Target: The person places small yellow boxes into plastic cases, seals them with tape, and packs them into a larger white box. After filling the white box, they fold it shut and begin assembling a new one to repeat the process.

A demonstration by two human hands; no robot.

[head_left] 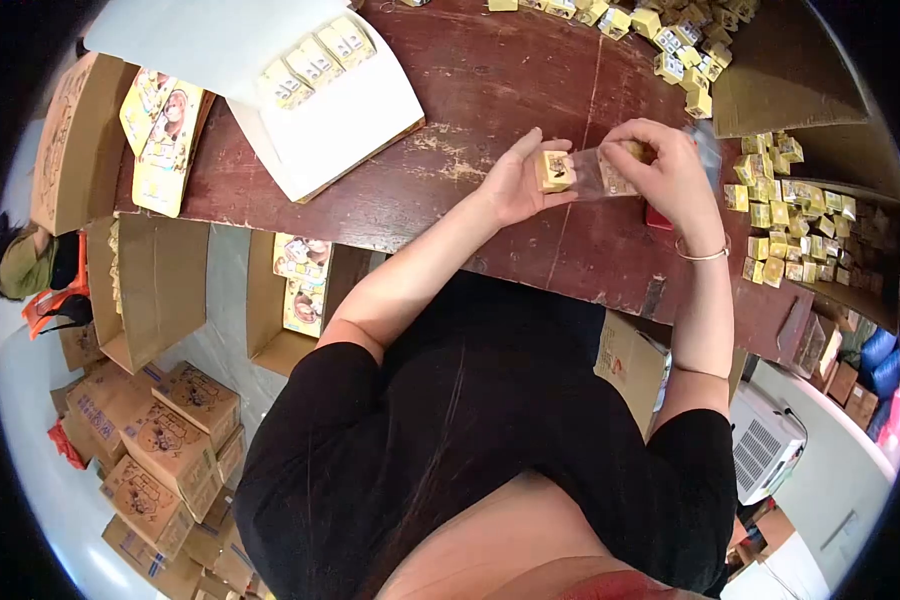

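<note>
My left hand [515, 187], palm up, holds a small yellow printed box [556, 172] at its fingers, the thumb stretched out above it. To the right of the box, my right hand [665, 172] pinches a clear plastic bag [592, 178] between thumb and fingers. Something yellowish-brown shows through the plastic under the right fingertips, but I cannot make out what it is. The bag's left edge reaches the box in my left hand. A red object [658, 218] lies on the table, partly covered by my right wrist.
An opened white carton [345, 130] with several small yellow boxes stands on the worn red table [450, 55]. Loose small boxes [685, 50] lie at the back right. More fill a cardboard box [800, 90] at the right. Printed cartons [170, 440] are stacked at the lower left.
</note>
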